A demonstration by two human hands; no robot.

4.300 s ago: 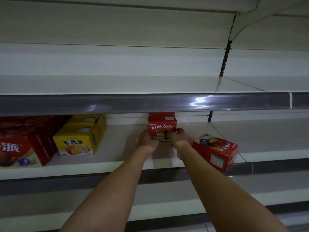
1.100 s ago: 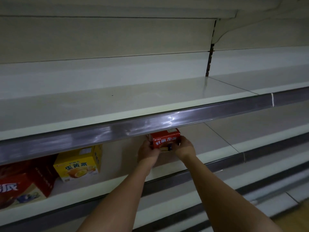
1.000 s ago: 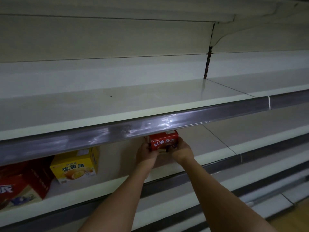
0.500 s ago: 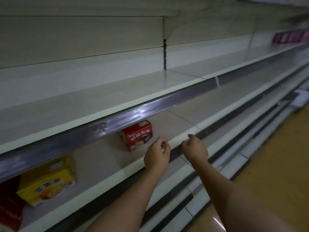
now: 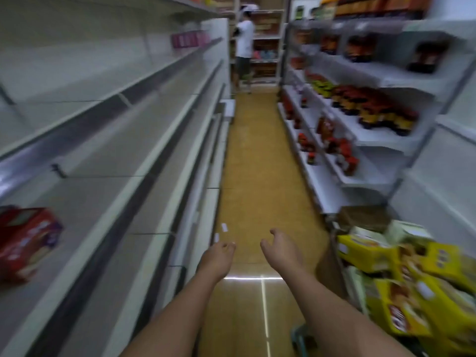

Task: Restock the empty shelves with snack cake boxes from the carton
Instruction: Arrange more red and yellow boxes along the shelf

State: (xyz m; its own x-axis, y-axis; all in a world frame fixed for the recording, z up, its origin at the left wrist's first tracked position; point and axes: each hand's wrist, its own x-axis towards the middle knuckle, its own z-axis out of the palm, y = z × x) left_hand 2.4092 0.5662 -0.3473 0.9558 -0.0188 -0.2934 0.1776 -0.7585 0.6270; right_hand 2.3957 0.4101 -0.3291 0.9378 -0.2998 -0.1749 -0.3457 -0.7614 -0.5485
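The step in hand looks like the return trip for more stock: both hands are empty, the left hand (image 5: pixel 217 257) and right hand (image 5: pixel 279 249) hanging over the aisle floor (image 5: pixel 247 176) with fingers loosely curled, each grip holding nothing. A red snack cake box (image 5: pixel 25 240) sits on the left shelf (image 5: pixel 108 199). Next the hands must reach right to the yellow boxes (image 5: pixel 401 287) heaped there. Half a second earlier, both hands hovered just in front of that red box.
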